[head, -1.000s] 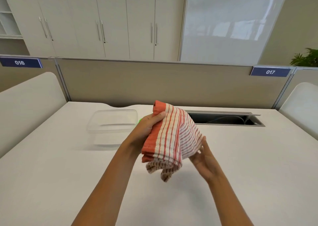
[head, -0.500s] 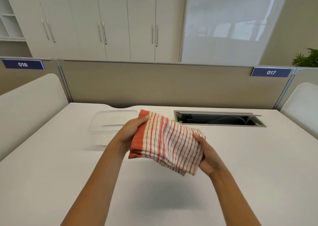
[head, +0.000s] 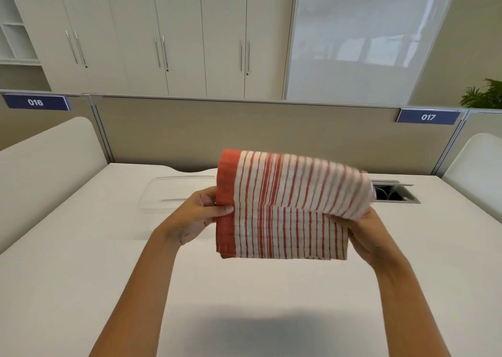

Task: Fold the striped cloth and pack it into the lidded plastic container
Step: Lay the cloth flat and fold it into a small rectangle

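Note:
The striped cloth (head: pixel 285 207), white with red stripes and an orange-red border on its left edge, hangs folded in the air above the white table (head: pixel 81 261). My left hand (head: pixel 201 218) pinches its left border. At the cloth's right side my right hand (head: pixel 366 234) grips it, with an upper layer curling over that hand. The clear plastic container (head: pixel 168 196) with its lid on sits on the table behind my left hand, partly hidden by the cloth.
A cable opening (head: pixel 394 192) is cut into the table at the back right. A beige partition (head: pixel 244 134) closes the far edge, and white side panels (head: pixel 40 172) stand at left and right. Cabinets fill the wall behind.
Both hands have lifted the cloth higher and spread it wider. It has turned from a bunched, tilted bundle into a flatter folded rectangle facing me.

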The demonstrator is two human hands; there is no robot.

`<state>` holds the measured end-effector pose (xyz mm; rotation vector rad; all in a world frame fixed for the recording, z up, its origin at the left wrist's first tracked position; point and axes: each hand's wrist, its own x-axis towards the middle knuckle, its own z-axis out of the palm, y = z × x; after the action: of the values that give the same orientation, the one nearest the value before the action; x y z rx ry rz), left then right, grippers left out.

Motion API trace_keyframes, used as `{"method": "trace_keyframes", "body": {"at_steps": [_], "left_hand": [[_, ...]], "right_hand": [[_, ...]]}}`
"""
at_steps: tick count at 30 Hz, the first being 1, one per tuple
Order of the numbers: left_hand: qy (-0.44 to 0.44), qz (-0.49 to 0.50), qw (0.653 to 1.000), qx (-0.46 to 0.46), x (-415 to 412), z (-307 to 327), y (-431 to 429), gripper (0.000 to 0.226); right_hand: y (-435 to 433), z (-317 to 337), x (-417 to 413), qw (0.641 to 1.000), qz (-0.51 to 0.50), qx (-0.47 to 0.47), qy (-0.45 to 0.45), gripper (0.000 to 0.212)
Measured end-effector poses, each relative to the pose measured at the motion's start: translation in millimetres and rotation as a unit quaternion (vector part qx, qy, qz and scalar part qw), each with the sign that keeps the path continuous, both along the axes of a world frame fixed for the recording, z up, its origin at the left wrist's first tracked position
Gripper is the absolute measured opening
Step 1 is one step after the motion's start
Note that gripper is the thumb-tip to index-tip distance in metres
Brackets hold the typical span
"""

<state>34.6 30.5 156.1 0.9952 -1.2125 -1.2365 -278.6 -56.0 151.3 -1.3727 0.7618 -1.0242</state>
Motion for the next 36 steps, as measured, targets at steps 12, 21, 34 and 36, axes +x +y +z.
{"method": "trace_keyframes", "body": {"at_steps": [12,21,34,36], "left_hand": [[-0.049,0.143,0.978,0.145,-13.3,-56.0,-12.2,0.024],[-0.088,0.251,0.913,0.308,-23.4,-127.3,-11.6,0.019],[-0.221,0.264,0.883,0.319,-25.6,-113.0,-16.6,0.063],[-0.155,0.242,0.901,0.325,-23.0,-111.7,-16.7,0.068]], "right_hand": [[-4.0,-46.6,18.4,0.988,-0.077,0.031,0.132,0.024],[-15.6,-118.7,31.2,0.916,-0.187,0.166,0.314,0.022],[-8.1,-109.0,34.9,0.926,-0.204,0.132,0.289,0.034],[-4.8,-105.4,32.1,0.941,-0.189,0.151,0.237,0.030]]}}
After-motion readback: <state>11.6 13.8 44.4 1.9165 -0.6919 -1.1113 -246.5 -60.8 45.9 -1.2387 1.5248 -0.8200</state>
